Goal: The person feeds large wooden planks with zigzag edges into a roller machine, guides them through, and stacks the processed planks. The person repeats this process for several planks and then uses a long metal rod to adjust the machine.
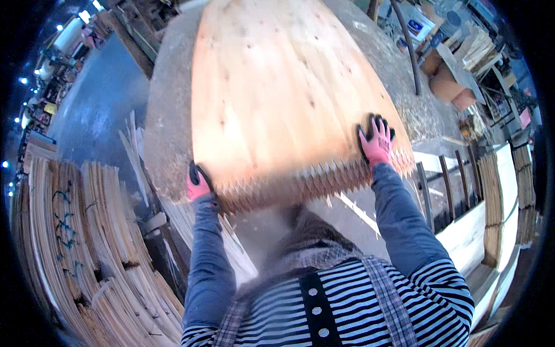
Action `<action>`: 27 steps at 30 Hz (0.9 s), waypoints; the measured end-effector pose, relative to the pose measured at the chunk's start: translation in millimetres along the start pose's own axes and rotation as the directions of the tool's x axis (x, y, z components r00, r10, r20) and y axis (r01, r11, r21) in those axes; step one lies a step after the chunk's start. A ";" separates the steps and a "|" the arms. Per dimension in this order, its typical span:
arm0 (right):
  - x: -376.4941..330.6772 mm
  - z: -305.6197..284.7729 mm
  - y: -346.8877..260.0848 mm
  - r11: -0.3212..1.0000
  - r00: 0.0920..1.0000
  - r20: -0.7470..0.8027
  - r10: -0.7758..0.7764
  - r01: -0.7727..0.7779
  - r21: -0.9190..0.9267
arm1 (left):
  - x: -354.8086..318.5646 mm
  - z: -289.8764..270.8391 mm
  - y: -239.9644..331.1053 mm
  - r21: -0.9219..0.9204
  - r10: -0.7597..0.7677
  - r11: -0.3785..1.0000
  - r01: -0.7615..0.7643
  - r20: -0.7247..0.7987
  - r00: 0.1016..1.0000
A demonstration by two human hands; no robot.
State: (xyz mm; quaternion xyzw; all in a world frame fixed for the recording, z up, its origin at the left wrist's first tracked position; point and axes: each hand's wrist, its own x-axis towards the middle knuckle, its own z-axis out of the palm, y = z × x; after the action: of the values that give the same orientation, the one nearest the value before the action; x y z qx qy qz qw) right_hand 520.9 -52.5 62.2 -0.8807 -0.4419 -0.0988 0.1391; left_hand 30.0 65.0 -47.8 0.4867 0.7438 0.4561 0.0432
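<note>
A stack of pale wood veneer sheets point(272, 98) with a zigzag, toothed near end stretches away in front of me. Small dark knots dot its top face. My left hand point(198, 184), in a pink glove with black fingertips, grips the stack's near left edge; some of its fingers are hidden along the side. On top of the near right corner lies my right hand point(378, 141), gloved the same way, palm down with the fingers spread. Both forearms, in grey-blue sleeves, reach forward over the toothed end. The stack rests on a grey, worn surface point(167, 121).
Bundles of thin wood sheets point(110, 231) stand at my left, with more bundles point(491, 202) at my right beside dark upright bars point(446, 186). Cardboard boxes point(448, 84) and a white bucket point(419, 26) are at the far right. A dark post point(407, 49) rises beyond the stack.
</note>
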 end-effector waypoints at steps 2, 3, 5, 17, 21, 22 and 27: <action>-0.8 -3.9 1.0 1.000 0.999 0.027 0.026 -0.026 0.002 | -12.5 -13.5 40.3 0.036 -0.123 0.992 0.120 0.080 0.989; -0.9 -6.2 -0.9 1.000 1.000 0.017 0.009 -0.009 0.012 | -12.0 -15.6 40.3 0.026 -0.086 0.996 0.084 0.076 0.993; -2.1 -13.6 -7.9 1.000 1.000 0.011 -0.014 0.013 0.019 | -13.0 -20.2 39.2 0.039 -0.068 0.997 0.065 0.078 0.995; -3.6 -19.3 -3.8 0.995 0.998 -0.026 -0.060 0.062 0.078 | -8.5 -31.7 45.1 -0.221 -0.024 0.969 0.110 0.359 0.933; -2.5 -15.6 1.8 0.996 1.000 0.016 -0.026 0.025 0.090 | -5.9 -53.8 83.3 -0.123 -0.064 0.984 0.130 0.440 0.896; -0.9 -16.2 0.6 0.995 0.999 0.003 -0.034 0.033 0.091 | -6.4 -55.1 81.4 -0.075 -0.070 0.991 0.114 0.440 0.895; -3.8 -17.3 -4.9 0.993 0.995 -0.044 -0.085 0.088 0.080 | -10.6 -33.7 36.1 -0.074 0.013 0.997 0.012 0.326 0.945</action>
State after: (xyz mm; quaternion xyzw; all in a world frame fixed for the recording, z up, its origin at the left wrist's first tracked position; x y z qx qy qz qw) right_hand 513.8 -58.3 78.2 -0.8521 -0.4804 -0.1044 0.1797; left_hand 43.1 39.5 -6.2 0.5538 0.7087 0.3967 0.1835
